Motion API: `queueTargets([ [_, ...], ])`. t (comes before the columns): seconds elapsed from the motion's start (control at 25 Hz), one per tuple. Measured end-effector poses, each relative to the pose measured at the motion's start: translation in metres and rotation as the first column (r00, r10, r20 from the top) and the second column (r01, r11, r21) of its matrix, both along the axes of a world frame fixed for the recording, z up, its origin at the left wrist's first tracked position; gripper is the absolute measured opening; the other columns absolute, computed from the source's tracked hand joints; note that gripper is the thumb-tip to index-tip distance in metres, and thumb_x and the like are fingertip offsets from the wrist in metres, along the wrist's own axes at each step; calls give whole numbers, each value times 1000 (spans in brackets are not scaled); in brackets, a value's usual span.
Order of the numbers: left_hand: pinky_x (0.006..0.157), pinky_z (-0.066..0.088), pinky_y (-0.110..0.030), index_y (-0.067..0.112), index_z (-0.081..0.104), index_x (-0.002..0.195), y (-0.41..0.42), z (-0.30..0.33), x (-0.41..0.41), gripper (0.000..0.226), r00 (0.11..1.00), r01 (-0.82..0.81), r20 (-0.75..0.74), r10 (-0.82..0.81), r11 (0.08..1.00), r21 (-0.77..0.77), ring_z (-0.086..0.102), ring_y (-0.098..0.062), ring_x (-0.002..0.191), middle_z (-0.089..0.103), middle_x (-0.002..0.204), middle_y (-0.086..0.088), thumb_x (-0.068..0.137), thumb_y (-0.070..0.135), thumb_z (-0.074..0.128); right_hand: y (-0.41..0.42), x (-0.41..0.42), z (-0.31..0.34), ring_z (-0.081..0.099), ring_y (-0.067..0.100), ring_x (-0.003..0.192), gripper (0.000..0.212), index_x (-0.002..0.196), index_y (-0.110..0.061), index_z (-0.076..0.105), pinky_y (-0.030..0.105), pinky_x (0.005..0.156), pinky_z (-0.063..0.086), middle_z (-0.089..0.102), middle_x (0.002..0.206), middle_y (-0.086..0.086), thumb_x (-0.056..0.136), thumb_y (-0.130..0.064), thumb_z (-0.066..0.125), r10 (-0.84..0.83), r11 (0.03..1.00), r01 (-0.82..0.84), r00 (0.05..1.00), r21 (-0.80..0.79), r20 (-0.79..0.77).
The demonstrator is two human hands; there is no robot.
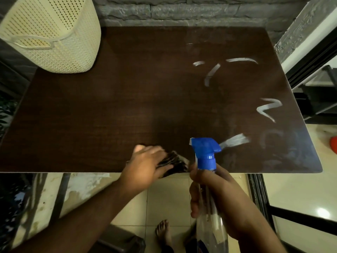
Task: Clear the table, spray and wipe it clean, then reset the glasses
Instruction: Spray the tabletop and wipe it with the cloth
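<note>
A dark brown wooden table fills the view. My left hand presses a dark striped cloth flat on the table's near edge, fingers spread over it. My right hand grips a clear spray bottle with a blue trigger head, held upright just in front of the table edge with its nozzle toward the right. White streaks of spray or glare lie on the right half of the tabletop. No glasses are in view.
A cream perforated plastic basket stands on the table's far left corner. A grey stone wall runs behind the table. Tiled floor and my bare foot show below the near edge. A dark metal frame stands to the right.
</note>
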State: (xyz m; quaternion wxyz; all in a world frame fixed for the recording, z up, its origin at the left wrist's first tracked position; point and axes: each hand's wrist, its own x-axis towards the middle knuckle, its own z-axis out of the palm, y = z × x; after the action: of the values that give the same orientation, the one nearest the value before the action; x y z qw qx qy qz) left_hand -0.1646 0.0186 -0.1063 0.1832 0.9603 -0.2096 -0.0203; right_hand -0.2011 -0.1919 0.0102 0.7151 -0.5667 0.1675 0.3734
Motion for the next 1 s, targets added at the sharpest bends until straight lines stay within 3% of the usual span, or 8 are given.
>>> queueTargets([
  [0.16, 70, 30, -34, 23, 59, 81, 24, -1, 14, 33, 981, -191, 30, 192, 981, -30, 58, -16, 73, 55, 79, 9, 86, 53, 45, -7, -1, 0, 56, 26, 51, 42, 108, -16, 54, 37, 57, 48, 57, 63, 10, 71, -31, 68, -26, 1000, 26, 1000, -2, 5],
  [0.28, 76, 33, -38, 21, 57, 84, -12, 3, 64, 30, 927, -373, 44, 373, 928, -4, 58, -23, 82, 56, 85, 2, 90, 50, 50, -16, 0, 3, 56, 26, 50, 38, 104, -15, 54, 35, 56, 46, 57, 62, 9, 71, -30, 67, -59, 998, 60, 998, -27, 28],
  [0.36, 81, 34, -38, 19, 58, 92, -41, 5, 84, 29, 912, -409, -5, 410, 912, 22, 57, -20, 87, 56, 92, 1, 92, 47, 51, -23, 0, 4, 56, 26, 51, 38, 105, -15, 54, 37, 59, 46, 58, 63, 9, 72, -30, 67, -66, 997, 67, 997, -40, 31],
  [0.64, 79, 31, -27, 24, 56, 95, -73, -1, 28, 30, 984, -170, -52, 168, 985, -28, 46, -4, 80, 44, 89, 13, 93, 52, 44, -36, 5, 12, 54, 27, 50, 31, 99, -16, 57, 43, 62, 43, 57, 62, 10, 71, -29, 66, -97, 994, 99, 994, -37, 45],
  [0.84, 73, 34, -29, 22, 61, 84, -32, -13, -13, 42, 997, 4, 77, -1, 999, -34, 57, -12, 79, 59, 85, 8, 93, 57, 39, -45, 11, 6, 54, 27, 50, 32, 99, -16, 57, 41, 62, 44, 56, 61, 10, 71, -28, 66, -106, 994, 107, 993, -11, 43],
  [1.0, 73, 33, -30, 25, 60, 82, -45, -11, 3, 41, 998, 31, 61, -29, 999, -27, 56, -10, 78, 58, 83, 11, 93, 59, 39, -52, 17, -3, 55, 27, 52, 38, 105, -15, 55, 42, 64, 44, 58, 62, 8, 71, -30, 67, -97, 995, 97, 995, -22, 6],
])
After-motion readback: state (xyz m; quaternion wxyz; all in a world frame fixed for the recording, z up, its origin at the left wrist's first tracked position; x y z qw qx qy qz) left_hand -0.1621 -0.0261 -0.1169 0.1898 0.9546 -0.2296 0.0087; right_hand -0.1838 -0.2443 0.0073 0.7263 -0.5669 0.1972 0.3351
